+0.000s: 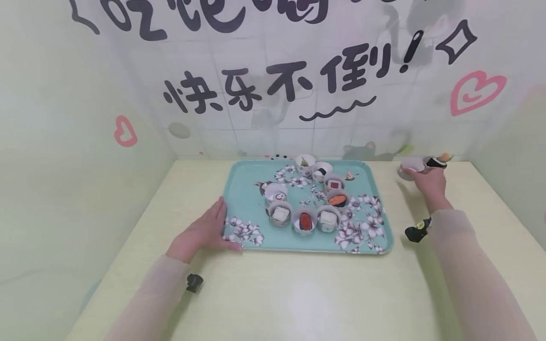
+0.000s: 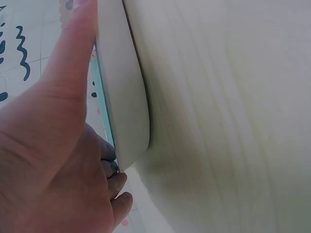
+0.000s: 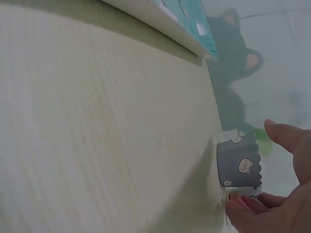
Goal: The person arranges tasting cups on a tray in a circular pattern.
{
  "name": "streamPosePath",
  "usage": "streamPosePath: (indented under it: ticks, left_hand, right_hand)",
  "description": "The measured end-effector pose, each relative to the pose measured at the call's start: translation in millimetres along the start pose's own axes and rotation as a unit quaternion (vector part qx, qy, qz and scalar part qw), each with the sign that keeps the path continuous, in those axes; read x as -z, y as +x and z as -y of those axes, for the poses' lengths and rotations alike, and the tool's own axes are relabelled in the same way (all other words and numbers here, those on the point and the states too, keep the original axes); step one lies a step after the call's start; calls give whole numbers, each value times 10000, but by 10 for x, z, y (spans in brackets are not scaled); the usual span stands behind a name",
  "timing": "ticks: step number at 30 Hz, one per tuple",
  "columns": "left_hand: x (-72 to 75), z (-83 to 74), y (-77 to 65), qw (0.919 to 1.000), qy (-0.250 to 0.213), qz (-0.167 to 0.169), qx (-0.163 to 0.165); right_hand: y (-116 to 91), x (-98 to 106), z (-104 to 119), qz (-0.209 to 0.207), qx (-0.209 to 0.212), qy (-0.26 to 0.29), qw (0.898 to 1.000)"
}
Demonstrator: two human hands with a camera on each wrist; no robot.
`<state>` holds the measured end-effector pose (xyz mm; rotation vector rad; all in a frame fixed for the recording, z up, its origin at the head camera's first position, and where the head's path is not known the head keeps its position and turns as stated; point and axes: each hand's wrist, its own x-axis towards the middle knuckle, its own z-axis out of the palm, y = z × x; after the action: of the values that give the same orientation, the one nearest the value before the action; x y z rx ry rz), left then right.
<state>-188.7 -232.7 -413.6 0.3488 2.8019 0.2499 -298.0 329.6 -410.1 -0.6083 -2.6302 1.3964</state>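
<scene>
My left hand (image 1: 209,229) rests against the front left corner of a turquoise floral tray (image 1: 243,182). Its fingers lie along the left edge, the thumb along the front edge; in the left wrist view this hand (image 2: 58,145) has its fingertips right at the rim. At the back right, my right hand (image 1: 431,184) is around a small patterned paper cup (image 1: 411,166). In the right wrist view the thumb is apart from the scalloped cup (image 3: 239,162), and the fingers of this hand (image 3: 277,194) bend beside it. A black-wrapped sushi piece (image 1: 436,162) is just beyond the fingers.
Several paper cups with sushi pieces, including a red-topped one (image 1: 305,221) and an orange-topped one (image 1: 337,200), form a curve on the tray. A decorated wall (image 1: 264,137) borders the pale table (image 1: 298,293) at the back. Black wrist devices sit by both sleeves.
</scene>
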Motion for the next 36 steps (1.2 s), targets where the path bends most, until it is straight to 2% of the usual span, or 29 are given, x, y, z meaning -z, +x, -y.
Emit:
streamPosePath:
  ticks: [4,13,21,24,30,36]
  left_hand:
    - [-7,6,-5,10000,-2,-19,4]
    - [-1,18,-46,10000,-26,-46,60]
    - [6,-28,-36,10000,-45,-52,-4]
    - [27,-46,-37,10000,-43,-72,-21]
    - [33,-36,-27,9999,-52,-90,-13]
    - [-7,-1,-8,9999,11,-116,-74]
  right_hand:
    - [64,-34,-34,155,-112,2,9998]
    - [171,-117,-34,309,-40,105,9995]
    - [249,-99,-56,429,114,-684,9967]
    - [229,-85,-35,382,300,-856,9951]
    - [164,-101,51,310,673,-760,9943]
    - [54,-147,247,329,789,-801,9931]
